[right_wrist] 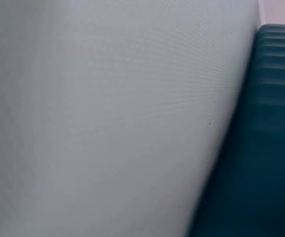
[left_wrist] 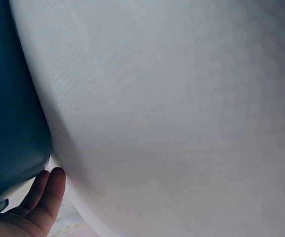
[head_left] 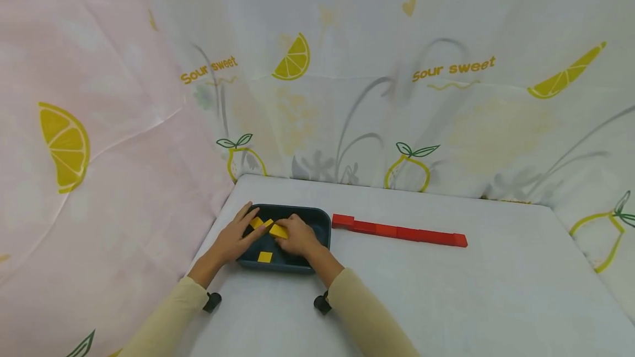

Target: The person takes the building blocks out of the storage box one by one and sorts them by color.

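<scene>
A dark teal bin point(head_left: 322, 230) stands on the white table in the head view, with several yellow blocks inside. My left hand point(head_left: 237, 239) lies over its left side, fingers spread and fairly straight, the thumb reaching in beside a tilted yellow block point(head_left: 268, 223). In the left wrist view two fingers point(left_wrist: 51, 200) lie against the outside of the bin point(left_wrist: 14, 98). Inside the bin my right hand point(head_left: 299, 237) pinches another yellow block point(head_left: 279, 231); its fingertips are partly hidden. Near the front wall lies a flat yellow block point(head_left: 265, 257).
Right of the bin, a row of red blocks point(head_left: 407, 233) runs across the white table point(head_left: 446, 296), its left end close to the bin wall. Printed cloth point(head_left: 347, 98) hangs behind the table and along its left. The right wrist view shows mostly tabletop and the bin's outer wall point(right_wrist: 261, 148).
</scene>
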`<action>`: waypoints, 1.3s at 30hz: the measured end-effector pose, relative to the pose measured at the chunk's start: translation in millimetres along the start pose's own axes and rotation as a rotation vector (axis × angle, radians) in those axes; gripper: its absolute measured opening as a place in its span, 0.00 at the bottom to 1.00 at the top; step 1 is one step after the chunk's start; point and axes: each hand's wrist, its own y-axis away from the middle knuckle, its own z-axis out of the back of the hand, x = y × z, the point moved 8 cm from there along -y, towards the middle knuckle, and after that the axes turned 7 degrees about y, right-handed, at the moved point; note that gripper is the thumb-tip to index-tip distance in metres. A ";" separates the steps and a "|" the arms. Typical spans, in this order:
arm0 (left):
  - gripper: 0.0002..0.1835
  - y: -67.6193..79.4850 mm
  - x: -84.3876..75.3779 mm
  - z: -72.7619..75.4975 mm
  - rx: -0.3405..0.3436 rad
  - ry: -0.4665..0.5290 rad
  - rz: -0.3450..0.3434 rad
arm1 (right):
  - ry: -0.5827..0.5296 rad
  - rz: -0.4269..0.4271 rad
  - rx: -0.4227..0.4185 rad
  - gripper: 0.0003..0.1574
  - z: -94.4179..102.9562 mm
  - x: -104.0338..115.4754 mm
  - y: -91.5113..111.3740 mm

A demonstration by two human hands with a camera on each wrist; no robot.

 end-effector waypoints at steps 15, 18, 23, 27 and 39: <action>0.39 -0.5 -2.2 4.2 -0.014 0.006 -0.010 | -0.030 0.118 -0.044 0.26 6.0 9.7 -0.9; 0.39 -1.6 -2.4 1.9 -0.006 0.003 -0.013 | -0.049 0.124 -0.084 0.26 9.8 8.8 0.8; 0.40 -0.3 -0.3 1.0 0.007 0.002 0.002 | -0.117 0.126 -0.146 0.26 14.3 7.0 2.6; 0.39 1.1 0.5 6.1 -0.014 -0.006 0.002 | -0.195 0.145 -0.216 0.25 20.7 7.8 2.3; 0.41 1.8 -0.3 1.8 0.007 -0.010 0.011 | -0.294 0.186 -0.224 0.23 55.6 5.0 18.2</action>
